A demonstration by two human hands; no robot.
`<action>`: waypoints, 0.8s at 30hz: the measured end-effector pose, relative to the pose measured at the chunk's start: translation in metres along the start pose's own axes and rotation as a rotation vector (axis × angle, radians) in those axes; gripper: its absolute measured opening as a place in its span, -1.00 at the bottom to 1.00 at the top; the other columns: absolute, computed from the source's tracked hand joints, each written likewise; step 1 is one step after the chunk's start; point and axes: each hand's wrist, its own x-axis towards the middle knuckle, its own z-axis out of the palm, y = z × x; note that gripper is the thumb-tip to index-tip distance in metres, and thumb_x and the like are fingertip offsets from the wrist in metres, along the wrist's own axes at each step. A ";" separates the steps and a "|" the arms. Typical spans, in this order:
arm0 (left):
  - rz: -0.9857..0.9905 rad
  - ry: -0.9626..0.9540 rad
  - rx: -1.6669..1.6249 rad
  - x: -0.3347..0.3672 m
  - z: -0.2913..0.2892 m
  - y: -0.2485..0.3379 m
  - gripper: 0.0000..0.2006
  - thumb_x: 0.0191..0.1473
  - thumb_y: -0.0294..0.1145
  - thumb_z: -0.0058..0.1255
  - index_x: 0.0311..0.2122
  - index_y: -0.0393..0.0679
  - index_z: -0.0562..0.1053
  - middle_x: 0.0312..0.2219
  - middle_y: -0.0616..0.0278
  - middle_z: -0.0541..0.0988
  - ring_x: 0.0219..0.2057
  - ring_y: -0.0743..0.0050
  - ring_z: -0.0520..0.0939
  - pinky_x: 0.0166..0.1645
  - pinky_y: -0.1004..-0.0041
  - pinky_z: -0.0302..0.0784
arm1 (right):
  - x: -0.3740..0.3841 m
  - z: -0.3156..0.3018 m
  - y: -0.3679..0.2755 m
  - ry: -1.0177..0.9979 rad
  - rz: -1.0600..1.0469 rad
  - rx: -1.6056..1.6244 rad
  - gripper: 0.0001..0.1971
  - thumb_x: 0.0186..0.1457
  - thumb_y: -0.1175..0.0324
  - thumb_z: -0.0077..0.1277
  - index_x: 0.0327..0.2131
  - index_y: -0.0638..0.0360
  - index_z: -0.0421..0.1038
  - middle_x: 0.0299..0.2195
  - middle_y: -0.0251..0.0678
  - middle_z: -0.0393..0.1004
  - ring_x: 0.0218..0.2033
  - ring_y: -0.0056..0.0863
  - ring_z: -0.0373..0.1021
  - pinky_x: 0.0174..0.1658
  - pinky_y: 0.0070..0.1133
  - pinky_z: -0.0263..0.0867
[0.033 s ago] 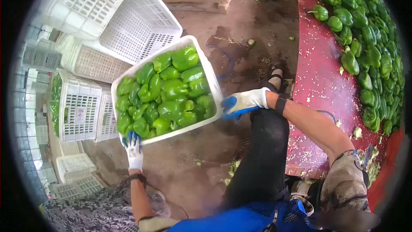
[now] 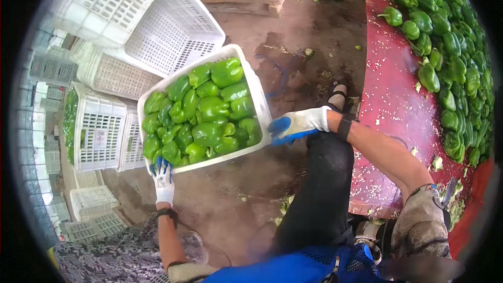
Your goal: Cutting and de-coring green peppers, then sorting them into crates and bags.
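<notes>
A white plastic crate (image 2: 212,161) full of green bell peppers (image 2: 209,107) sits tilted in front of me, left of the middle. My left hand (image 2: 163,178), in a white glove with blue fingers, hooks its fingertips over the near left part of the rim. On the opposite side, my right hand (image 2: 296,126), in the same kind of glove, is closed against the crate's right edge near the corner. Some of its fingertips are hidden by the crate wall. The peppers fill the crate close to its rim.
Empty white crates (image 2: 173,26) stack up behind and to the left; another crate of peppers (image 2: 99,136) stands farther left. A wooden pallet (image 2: 262,5) lies at the back. On the right, a red surface (image 2: 385,115) carries a large pepper heap (image 2: 456,68). Scraps litter the wet floor (image 2: 251,209).
</notes>
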 end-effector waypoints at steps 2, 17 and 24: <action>0.073 -0.028 -0.023 0.010 -0.008 -0.003 -0.57 0.01 -0.60 -0.10 0.05 -0.17 0.40 0.14 0.03 0.36 0.28 0.07 0.20 0.37 -0.03 -0.09 | -0.009 -0.006 0.004 0.101 -0.259 -0.079 -0.46 0.19 0.21 0.08 0.16 0.30 0.25 -0.07 -0.19 0.49 -0.11 -0.63 0.38 -0.11 -0.57 0.41; -0.723 0.425 -0.498 0.039 0.039 0.096 -0.59 0.22 -0.31 -0.06 0.12 -0.29 0.33 0.09 -0.17 0.35 0.10 -0.03 0.37 0.21 0.16 0.24 | -0.198 0.030 0.053 0.823 -0.108 0.182 -0.63 0.19 0.50 -0.02 0.08 0.27 0.33 -0.10 -0.34 0.51 -0.10 -0.63 0.39 -0.04 -0.61 0.34; -0.822 0.623 -0.989 0.024 0.003 0.069 -0.72 0.17 -0.47 0.02 -0.04 -0.34 0.38 -0.13 0.06 0.48 -0.18 0.21 0.52 -0.07 0.32 0.47 | -0.224 0.056 0.044 0.930 -0.001 0.212 -0.61 0.16 0.45 -0.01 0.08 0.28 0.33 -0.11 -0.30 0.52 -0.15 -0.58 0.45 -0.11 -0.62 0.35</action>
